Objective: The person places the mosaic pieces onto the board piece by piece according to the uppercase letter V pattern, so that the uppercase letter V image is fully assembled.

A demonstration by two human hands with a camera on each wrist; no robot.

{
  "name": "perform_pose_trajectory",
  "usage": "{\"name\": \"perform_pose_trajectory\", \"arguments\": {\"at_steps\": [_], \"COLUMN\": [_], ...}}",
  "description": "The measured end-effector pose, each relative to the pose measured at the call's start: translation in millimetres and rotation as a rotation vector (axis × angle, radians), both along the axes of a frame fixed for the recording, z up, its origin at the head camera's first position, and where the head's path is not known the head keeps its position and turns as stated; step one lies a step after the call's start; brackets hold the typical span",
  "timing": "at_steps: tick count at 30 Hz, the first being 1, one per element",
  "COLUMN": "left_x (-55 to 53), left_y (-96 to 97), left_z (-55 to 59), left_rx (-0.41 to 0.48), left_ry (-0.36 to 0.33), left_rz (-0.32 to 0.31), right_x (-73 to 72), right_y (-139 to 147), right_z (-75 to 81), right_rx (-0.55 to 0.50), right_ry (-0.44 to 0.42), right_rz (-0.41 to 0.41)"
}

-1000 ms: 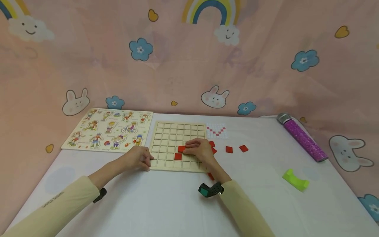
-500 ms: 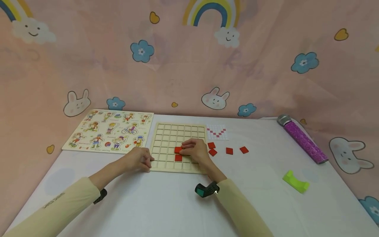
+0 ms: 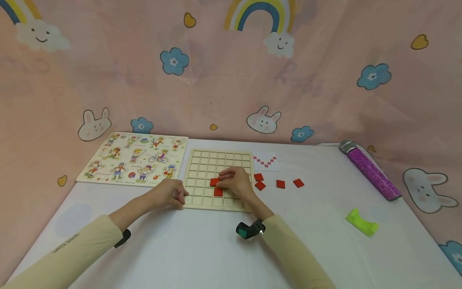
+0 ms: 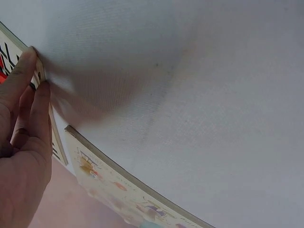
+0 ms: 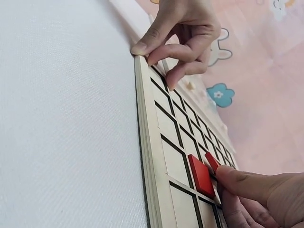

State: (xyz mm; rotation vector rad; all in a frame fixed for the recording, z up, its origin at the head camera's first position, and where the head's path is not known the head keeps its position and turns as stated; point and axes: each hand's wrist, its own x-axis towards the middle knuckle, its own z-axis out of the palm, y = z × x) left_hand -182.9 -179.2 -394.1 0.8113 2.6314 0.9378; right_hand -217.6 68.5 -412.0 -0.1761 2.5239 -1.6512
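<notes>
A pale wooden grid board lies on the white table. My left hand grips its near left corner; in the left wrist view the fingertips are at the board's edge. My right hand is over the board's middle, pinching a red square tile between thumb and fingers. In the right wrist view this held tile is tilted, just beyond a second red tile that sits on the grid. My right hand hides part of the board's right side.
Several loose red tiles lie right of the board, below a small card with a red V pattern. A picture puzzle board is at the left. Farther right are a purple microphone and a green curved piece.
My right hand has slid a little left over the board, carrying the red tile across to the left. My left hand has stayed at the corner.
</notes>
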Motion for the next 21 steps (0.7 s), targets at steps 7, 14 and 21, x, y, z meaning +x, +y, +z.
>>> {"name": "perform_pose_trajectory", "arguments": {"at_steps": [7,14,21], "left_x": [-1.1,0.2,0.3], "left_y": [-0.7,0.6,0.5], "left_z": [-1.6,-0.9,-0.6], "left_rx": [0.013,0.017,0.023], "left_ry": [0.011,-0.002,-0.005], "left_rz": [-0.012,-0.001,-0.003], "right_x": [0.8,0.1,-0.8], "right_y": [-3.3,-6.9,-8.9], "right_z": [1.0,2.8,2.7], "right_rx": [-0.005,0.018,0.037], "right_ry": [0.017,0.011,0.004], "right_rz": [0.019,0.028,0.026]}}
